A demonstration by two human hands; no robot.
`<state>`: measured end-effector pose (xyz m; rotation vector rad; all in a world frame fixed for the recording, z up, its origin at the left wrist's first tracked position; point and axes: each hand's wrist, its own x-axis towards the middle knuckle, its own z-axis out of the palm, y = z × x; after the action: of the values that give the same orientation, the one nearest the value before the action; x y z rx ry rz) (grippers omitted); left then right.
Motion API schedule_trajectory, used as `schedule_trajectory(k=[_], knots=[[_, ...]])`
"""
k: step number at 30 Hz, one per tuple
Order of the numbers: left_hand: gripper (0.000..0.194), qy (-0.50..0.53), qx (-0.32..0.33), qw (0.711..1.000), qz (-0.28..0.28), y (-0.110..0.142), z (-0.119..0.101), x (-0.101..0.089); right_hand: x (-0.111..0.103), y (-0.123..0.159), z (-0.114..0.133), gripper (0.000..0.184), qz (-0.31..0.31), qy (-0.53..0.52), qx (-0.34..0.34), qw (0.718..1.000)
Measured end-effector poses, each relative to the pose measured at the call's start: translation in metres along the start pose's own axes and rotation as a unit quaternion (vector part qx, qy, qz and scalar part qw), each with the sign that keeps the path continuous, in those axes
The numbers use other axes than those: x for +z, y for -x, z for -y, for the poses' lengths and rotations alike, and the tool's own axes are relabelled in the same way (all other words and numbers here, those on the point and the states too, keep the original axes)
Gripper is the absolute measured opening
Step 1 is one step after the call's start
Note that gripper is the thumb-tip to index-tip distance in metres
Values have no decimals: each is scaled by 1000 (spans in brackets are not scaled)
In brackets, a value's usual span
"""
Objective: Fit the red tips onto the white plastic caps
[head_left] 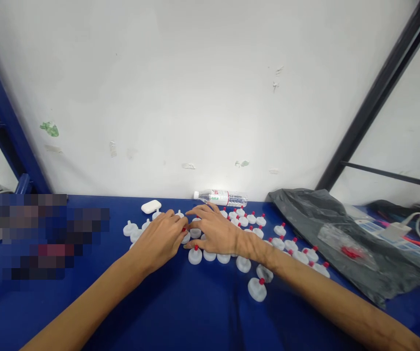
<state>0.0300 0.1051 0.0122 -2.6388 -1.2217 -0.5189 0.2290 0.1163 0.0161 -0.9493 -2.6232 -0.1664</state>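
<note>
My left hand [163, 236] is closed over a white round plastic piece with a spout, and a small red tip [184, 229] shows at its fingertips. Close against it from the right is my right hand [215, 228], its fingers curved and apart over several more white pieces. Red-tipped white pieces [195, 255] lie below and to the right of my right hand. Left of my left hand sit similar white pieces with bare white spouts [130, 228]. My fingers partly hide the pieces between the hands.
A clear plastic bottle [219, 197] lies along the wall, and a white rounded case [151, 207] rests behind my left hand. At right, a grey plastic bag [305, 209] carries a clear bag of red tips [352, 252]. Blurred items occupy the blue table's [140, 312] left side.
</note>
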Motion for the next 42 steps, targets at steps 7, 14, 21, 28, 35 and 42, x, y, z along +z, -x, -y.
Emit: schedule_trajectory(k=[7,14,21,28,35,42], knots=[[13,138,-73,983,-96,0,2,-1,-1,-3,-3,33,-45,-25,23,998],[26,173,-66,966,-181,0,13,0,-18,-5,-9,34,-105,-45,53,992],[34,172,-15,973,-150,0,14,3,-21,-2,-10,35,-110,-11,27,993],[37,207,-13,971,-117,0,14,-1,-22,-1,-11,35,-112,-1,8,994],[27,365,-65,922,-111,2,8,-7,-27,0,-18,35,-93,-55,-66,992],[40,529,-164,823,-124,0,2,-10,-33,3,-16,40,-123,-79,-85,986]])
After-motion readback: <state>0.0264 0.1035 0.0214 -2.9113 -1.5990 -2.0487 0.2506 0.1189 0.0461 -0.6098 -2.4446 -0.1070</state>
